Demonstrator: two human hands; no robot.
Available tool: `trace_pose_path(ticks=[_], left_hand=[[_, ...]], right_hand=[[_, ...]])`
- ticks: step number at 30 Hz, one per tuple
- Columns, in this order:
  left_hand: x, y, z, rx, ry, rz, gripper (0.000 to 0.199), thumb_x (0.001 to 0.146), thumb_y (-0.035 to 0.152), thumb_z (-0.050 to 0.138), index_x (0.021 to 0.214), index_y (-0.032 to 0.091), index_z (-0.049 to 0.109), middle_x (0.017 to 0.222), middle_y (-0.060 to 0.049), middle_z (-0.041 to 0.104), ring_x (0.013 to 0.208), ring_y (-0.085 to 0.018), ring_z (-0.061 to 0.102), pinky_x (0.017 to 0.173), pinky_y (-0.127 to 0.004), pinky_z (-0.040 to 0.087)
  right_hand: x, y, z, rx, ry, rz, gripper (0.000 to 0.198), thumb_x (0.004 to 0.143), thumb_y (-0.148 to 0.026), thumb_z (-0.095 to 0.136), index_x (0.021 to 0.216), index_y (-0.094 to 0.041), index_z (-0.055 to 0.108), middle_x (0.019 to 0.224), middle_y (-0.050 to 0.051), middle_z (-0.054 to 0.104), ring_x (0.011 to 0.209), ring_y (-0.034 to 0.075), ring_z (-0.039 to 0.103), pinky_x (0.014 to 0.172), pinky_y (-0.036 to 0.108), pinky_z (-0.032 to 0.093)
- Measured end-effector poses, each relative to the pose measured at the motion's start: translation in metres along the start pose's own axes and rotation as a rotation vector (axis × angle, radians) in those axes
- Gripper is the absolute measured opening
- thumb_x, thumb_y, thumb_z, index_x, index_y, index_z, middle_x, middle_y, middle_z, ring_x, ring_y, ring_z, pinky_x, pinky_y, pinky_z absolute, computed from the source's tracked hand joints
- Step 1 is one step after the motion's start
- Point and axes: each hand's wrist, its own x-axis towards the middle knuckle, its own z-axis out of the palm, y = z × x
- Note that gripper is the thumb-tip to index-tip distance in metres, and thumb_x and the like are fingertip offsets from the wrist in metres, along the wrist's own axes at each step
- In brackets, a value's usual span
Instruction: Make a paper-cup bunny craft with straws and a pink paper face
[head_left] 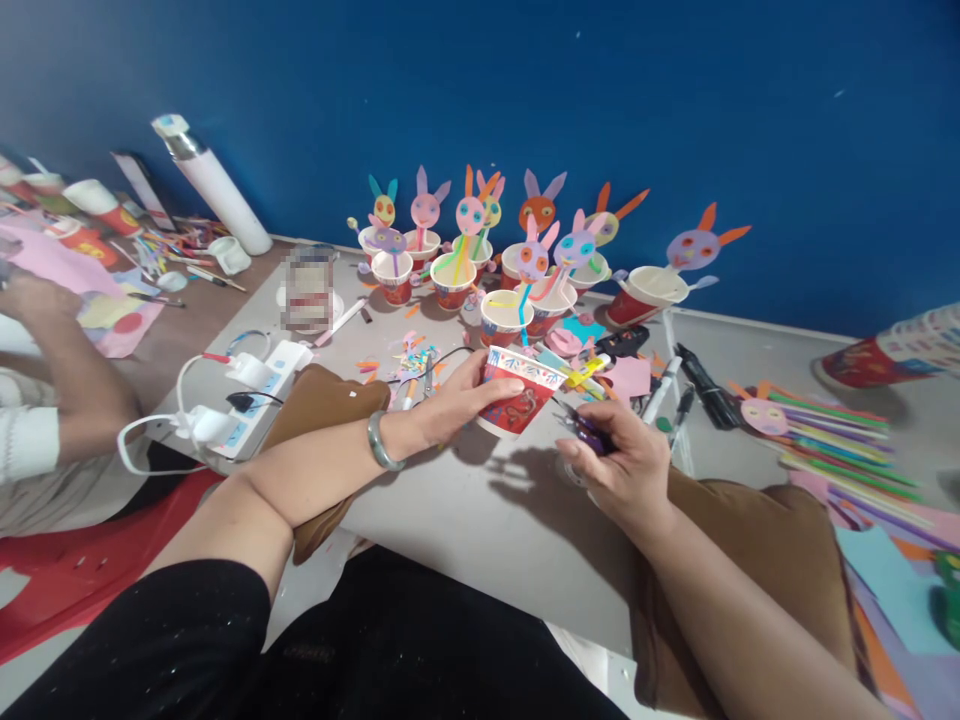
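Observation:
My left hand (480,388), with a bangle on its wrist, grips a red paper cup (517,405) that has a white and blue patterned band. The cup is tilted above the table, and no rabbit figure shows on it. Just to its right, my right hand (626,455) is closed around purple-handled scissors (587,432), their dark tips pointing towards the cup without touching it. Behind the cup stand several finished paper cups (454,275) with paper rabbit heads (471,216) on straws.
A power strip (271,390) with plugs and cables lies at left, near a co-worker's arm (67,350). Brown cushions (750,560) lie under my forearms. Coloured straws (847,445), black markers (705,385) and stacked cups (892,350) are at right. A white flask (217,185) leans far left.

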Motion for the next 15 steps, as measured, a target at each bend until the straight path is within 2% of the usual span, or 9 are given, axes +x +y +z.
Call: trace_pose_path(ticks=[5, 11, 15], left_hand=[[-0.001, 0.007, 0.003, 0.034, 0.014, 0.022, 0.045, 0.078, 0.045, 0.076, 0.112, 0.018, 0.06, 0.116, -0.011, 0.065, 0.108, -0.024, 0.062, 0.096, -0.039, 0.048], [-0.002, 0.004, 0.001, 0.104, 0.052, 0.049, 0.048, 0.079, 0.043, 0.076, 0.116, 0.02, 0.057, 0.116, -0.01, 0.064, 0.11, -0.023, 0.061, 0.097, -0.038, 0.048], [-0.003, 0.003, 0.003, 0.117, 0.074, 0.046, 0.049, 0.078, 0.043, 0.078, 0.115, 0.019, 0.057, 0.117, -0.011, 0.064, 0.109, -0.023, 0.061, 0.095, -0.038, 0.049]], right_hand=[[0.004, 0.004, -0.002, -0.17, 0.065, 0.023, 0.03, 0.091, -0.05, 0.059, 0.087, -0.021, 0.061, 0.063, -0.001, 0.06, 0.048, 0.012, 0.048, 0.048, 0.026, 0.039], [-0.001, 0.011, 0.0, -0.315, 0.09, -0.093, 0.027, 0.092, -0.045, 0.062, 0.094, -0.019, 0.065, 0.066, 0.001, 0.062, 0.052, 0.013, 0.054, 0.05, 0.026, 0.04], [-0.003, 0.014, 0.002, -0.372, 0.099, -0.118, 0.027, 0.093, -0.046, 0.062, 0.097, -0.019, 0.064, 0.069, 0.002, 0.065, 0.054, 0.014, 0.059, 0.051, 0.027, 0.04]])
